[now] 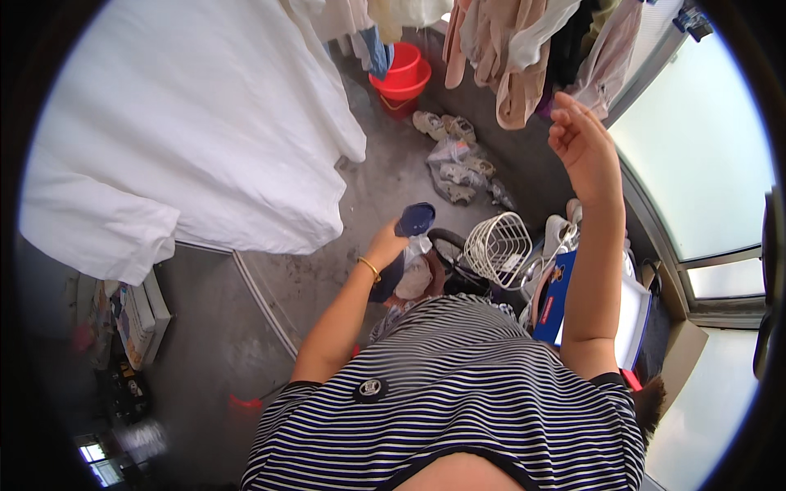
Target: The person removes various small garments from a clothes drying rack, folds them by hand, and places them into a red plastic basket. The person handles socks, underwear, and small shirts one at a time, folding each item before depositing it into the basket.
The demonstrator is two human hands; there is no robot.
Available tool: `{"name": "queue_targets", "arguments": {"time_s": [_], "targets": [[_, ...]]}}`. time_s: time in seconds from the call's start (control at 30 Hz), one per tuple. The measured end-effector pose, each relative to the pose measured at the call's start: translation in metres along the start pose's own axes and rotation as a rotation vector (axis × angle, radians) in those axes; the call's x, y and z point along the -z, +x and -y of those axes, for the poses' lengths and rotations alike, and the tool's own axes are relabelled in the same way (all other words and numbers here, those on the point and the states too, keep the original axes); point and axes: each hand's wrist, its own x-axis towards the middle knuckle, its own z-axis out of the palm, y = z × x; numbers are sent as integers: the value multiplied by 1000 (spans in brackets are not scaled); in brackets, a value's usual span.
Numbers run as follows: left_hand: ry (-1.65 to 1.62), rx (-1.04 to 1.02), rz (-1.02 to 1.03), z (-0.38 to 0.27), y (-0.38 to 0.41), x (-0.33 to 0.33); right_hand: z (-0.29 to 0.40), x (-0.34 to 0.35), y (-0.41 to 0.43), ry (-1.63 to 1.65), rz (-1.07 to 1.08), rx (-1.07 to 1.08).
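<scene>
My left hand is closed around a dark blue cloth item, with a bracelet on the wrist. More dark blue fabric hangs below that hand. Raised on the right, my right hand has bent fingers and holds nothing that I can see. It is near the hanging pink and beige garments and a sheer pale garment. A large white cloth garment hangs at the left. Below my left hand is a bundle of pale and brownish cloth, partly hidden by my striped shirt.
Red buckets stand on the grey floor at the back. Nearby lie shoes, some in plastic bags. A white wire bicycle basket and a blue box are at the right, by frosted windows. Stacked books lie at the left.
</scene>
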Motion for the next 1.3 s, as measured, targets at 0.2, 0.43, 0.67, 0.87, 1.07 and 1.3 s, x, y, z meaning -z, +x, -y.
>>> {"name": "queue_targets", "arguments": {"time_s": [0.2,0.43,0.67,0.87,1.07,1.3], "targets": [[119,204,-42,47,-18,11,-93,45,-97,-88,-256,-472],[174,321,70,86,-20,5,-125,76,-154,-144,-402,-620],[234,-153,-213,-25,46,15,-137,48,-142,-279,-276,-574],[-80,-838,-817,-241,86,93,-125,-9,-103,-299,-10,-449],[-202,-667,-585,-323,127,104,-56,-69,-51,-467,242,24],[-202,-742,-607,-307,116,90,38,-139,69,-651,34,733]]}}
